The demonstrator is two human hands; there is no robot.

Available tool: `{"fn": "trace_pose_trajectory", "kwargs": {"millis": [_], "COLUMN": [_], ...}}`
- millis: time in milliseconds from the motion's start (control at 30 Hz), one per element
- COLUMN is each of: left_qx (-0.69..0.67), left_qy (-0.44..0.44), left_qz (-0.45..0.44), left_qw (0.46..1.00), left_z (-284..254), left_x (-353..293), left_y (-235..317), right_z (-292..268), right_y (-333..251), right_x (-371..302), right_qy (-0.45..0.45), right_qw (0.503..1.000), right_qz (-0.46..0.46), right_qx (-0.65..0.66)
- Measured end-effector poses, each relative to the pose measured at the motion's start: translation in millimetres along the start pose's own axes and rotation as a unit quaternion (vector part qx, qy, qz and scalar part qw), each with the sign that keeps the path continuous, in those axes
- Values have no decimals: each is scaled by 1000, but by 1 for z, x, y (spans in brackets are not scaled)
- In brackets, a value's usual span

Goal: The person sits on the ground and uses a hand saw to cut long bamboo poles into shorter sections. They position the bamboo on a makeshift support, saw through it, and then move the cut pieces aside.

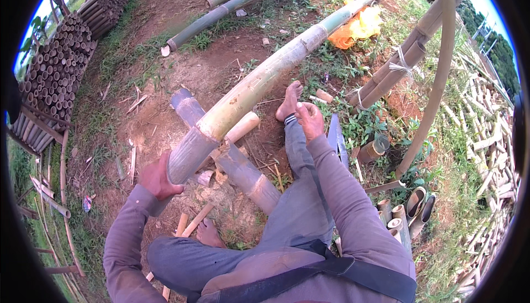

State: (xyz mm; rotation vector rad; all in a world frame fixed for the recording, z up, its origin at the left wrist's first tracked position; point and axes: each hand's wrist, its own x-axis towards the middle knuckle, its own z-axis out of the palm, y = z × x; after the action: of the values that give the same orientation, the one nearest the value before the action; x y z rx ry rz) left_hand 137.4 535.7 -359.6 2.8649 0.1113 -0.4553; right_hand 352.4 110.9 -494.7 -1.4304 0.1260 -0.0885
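A long thick bamboo pole (265, 85) slants away from me, its near end resting across another bamboo length (243, 171) on the ground. My left hand (158, 178) is wrapped round the pole's near end, thumb underneath. To the right of the pole, my right hand (311, 120) is raised above my lower leg with its fingers curled together. Whatever those fingers hold, if anything, is too small to make out. Just right of that wrist stands a grey saw-like blade (337, 137), partly hidden by my forearm. A shorter bamboo piece (243, 127) lies under the pole.
Long bamboo poles (232, 13) lie at the far side. An orange plastic bag (359, 28) sits beside the pole. Upright bamboo posts (406, 54) are tied with white string on the right. Cut bamboo is stacked in a pile (58, 71) at left; offcuts (491, 165) litter the right.
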Motion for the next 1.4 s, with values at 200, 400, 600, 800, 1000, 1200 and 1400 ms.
{"fn": "trace_pose_trajectory", "kwargs": {"millis": [200, 400, 600, 800, 1000, 1200, 1400], "left_qx": [22, 147, -818, -677, -636, -620, -850], "left_qy": [78, 384, 378, 693, 711, 734, 465], "left_qz": [-92, -267, -88, -115, -251, -216, 38], "left_qw": [992, 872, 423, 221, 164, 175, 246], "left_z": [33, 138, 267, 187, 258, 263, 287], "left_x": [-178, -319, -248, -225, -296, -338, -257], "left_y": [-97, -175, -103, -153, -180, -214, -138], "right_z": [91, 192, 290, 192, 87, 139, 255], "right_y": [-19, -31, -28, 4, -1, 11, -8], "right_x": [79, -53, -263, -241, -19, -46, -237], "right_qy": [-7, -29, -263, -494, -4, -26, -190], "right_qw": [947, 946, 832, 749, 956, 964, 890], "right_qz": [115, 118, 337, 405, 193, 177, 323], "right_qx": [301, 300, 354, 175, 221, 195, 259]}}
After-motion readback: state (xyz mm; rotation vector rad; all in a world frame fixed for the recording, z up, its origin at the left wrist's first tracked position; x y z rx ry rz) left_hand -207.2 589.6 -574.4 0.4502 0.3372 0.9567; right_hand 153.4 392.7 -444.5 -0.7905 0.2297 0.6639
